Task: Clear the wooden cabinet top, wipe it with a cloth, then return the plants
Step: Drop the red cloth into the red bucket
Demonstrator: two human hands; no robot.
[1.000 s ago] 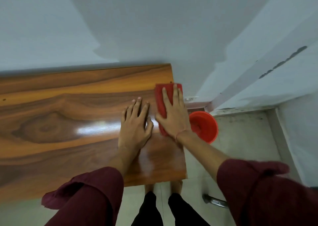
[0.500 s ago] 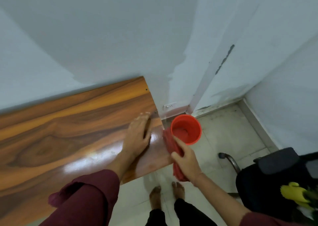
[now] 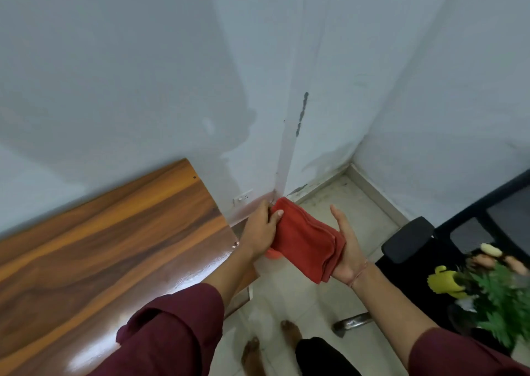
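Beyond the right end of the surface (image 3: 114,246), my left hand (image 3: 259,229) grips one end of the folded red cloth (image 3: 307,241), while the other end lies on my right hand (image 3: 348,249), fingers hidden, grip unclear.

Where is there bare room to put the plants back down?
The whole visible wooden cabinet top, between the wall and its near edge, is bare. The black chair is crowded with the plants and a yellow pot.
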